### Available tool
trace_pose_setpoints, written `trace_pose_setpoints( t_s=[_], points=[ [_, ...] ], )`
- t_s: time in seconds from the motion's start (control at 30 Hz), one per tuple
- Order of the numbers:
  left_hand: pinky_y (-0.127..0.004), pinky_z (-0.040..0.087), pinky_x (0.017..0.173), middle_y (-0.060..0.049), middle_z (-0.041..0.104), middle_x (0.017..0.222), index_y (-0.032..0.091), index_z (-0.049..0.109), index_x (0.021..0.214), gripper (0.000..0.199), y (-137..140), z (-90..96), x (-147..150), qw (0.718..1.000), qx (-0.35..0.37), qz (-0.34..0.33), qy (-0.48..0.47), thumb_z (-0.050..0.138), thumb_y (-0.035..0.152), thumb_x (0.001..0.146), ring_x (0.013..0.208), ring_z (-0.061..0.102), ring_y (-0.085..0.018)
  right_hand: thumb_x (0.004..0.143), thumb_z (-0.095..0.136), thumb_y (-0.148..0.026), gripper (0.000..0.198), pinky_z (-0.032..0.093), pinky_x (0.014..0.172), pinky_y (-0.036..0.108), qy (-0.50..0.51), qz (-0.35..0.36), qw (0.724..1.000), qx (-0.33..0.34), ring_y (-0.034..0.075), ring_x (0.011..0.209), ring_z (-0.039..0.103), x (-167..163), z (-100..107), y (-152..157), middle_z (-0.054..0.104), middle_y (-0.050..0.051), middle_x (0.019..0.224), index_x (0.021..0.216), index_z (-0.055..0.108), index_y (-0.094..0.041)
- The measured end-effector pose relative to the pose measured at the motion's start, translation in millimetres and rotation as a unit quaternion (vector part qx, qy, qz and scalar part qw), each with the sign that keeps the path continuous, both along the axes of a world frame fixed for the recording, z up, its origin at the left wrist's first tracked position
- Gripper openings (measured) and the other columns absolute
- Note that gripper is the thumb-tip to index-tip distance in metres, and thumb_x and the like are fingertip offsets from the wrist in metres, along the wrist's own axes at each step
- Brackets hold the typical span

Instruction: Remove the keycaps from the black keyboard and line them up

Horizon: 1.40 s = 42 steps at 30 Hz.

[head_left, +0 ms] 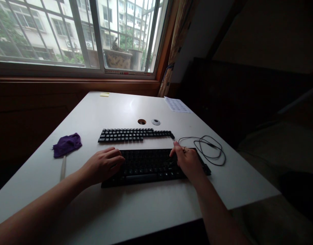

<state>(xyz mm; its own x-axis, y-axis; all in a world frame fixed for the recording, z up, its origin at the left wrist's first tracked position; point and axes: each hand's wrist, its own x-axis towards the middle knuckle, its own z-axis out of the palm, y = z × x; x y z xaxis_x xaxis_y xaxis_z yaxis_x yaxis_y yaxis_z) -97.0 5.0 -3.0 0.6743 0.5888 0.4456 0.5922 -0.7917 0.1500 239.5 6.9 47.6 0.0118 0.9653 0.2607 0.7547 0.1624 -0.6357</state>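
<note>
A black keyboard (146,177) lies on the white table, keys showing along its lower rows and a dark, key-less area above them. My left hand (108,163) rests over its left end, fingers together and curled on the keyboard. Above the right part of the keyboard, my right hand (187,161) is closed with thumb and fingers bent together; whatever is between the fingertips is too small to make out. Just behind the keyboard, loose black keycaps (126,135) stand in neat rows, with a shorter stretch at the right.
A coiled black cable (210,144) lies to the right. At left is a purple cloth (67,144) on a light stick (63,168). Behind the keycaps are a round table hole (142,121) and its grey cover (155,122). Printed paper (178,104) and a yellow note (104,94) lie farther back.
</note>
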Motion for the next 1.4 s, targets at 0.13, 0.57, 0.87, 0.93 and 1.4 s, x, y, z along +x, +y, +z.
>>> trace_pose_setpoints(
  t_s=[0.13, 0.57, 0.87, 0.93, 1.4],
  points=[
    [-0.028, 0.049, 0.071, -0.006, 0.063, 0.090, 0.019, 0.066, 0.099, 0.017, -0.9, 2.7, 1.0, 1.000, 0.004, -0.001, 0.008, 0.050, 0.017, 0.094, 0.079, 0.057, -0.016, 0.098, 0.037, -0.053, 0.055, 0.038, 0.057, 0.026, -0.055, 0.025, 0.997, 0.051, 0.017, 0.052, 0.060, -3.5, -0.3, -4.5, 0.058, 0.000, 0.049, 0.065, 0.066, -0.021],
    [-0.027, 0.050, 0.071, -0.006, 0.063, 0.087, 0.019, 0.067, 0.097, 0.017, -0.4, 2.2, 1.7, 1.000, 0.021, -0.009, -0.001, 0.050, 0.017, 0.092, 0.078, 0.059, -0.016, 0.099, 0.036, -0.053, 0.053, 0.036, 0.052, 0.025, -0.107, 0.060, 0.992, 0.011, 0.016, 0.045, 0.056, -14.5, -1.5, -1.1, 0.054, 0.000, 0.045, 0.068, 0.063, -0.020],
    [-0.028, 0.049, 0.071, -0.005, 0.062, 0.089, 0.020, 0.066, 0.098, 0.016, -0.2, 3.2, 1.1, 1.000, 0.007, -0.009, 0.020, 0.051, 0.017, 0.093, 0.079, 0.057, -0.017, 0.092, 0.039, -0.063, 0.056, 0.035, 0.037, 0.022, 0.071, -0.011, 0.993, -0.090, 0.012, 0.030, 0.046, 3.9, -18.3, 9.0, 0.047, -0.003, 0.036, 0.069, 0.063, -0.019],
    [-0.029, 0.049, 0.072, -0.005, 0.062, 0.089, 0.020, 0.066, 0.098, 0.016, 0.1, 2.3, 0.6, 1.000, 0.003, -0.008, 0.025, 0.051, 0.017, 0.093, 0.080, 0.057, -0.017, 0.090, 0.040, -0.065, 0.056, 0.032, 0.033, 0.021, 0.117, -0.032, 0.986, -0.118, 0.011, 0.028, 0.042, 10.4, -22.4, 14.5, 0.046, -0.004, 0.035, 0.068, 0.062, -0.018],
    [-0.031, 0.050, 0.072, -0.006, 0.063, 0.092, 0.021, 0.065, 0.102, 0.017, -0.5, 1.2, -0.4, 1.000, -0.003, -0.001, 0.026, 0.051, 0.018, 0.094, 0.080, 0.057, -0.018, 0.092, 0.045, -0.059, 0.052, 0.035, 0.036, 0.018, 0.102, 0.028, 0.994, -0.031, 0.010, 0.031, 0.048, -4.3, -5.7, -2.9, 0.046, -0.004, 0.036, 0.069, 0.065, -0.017]
  ],
)
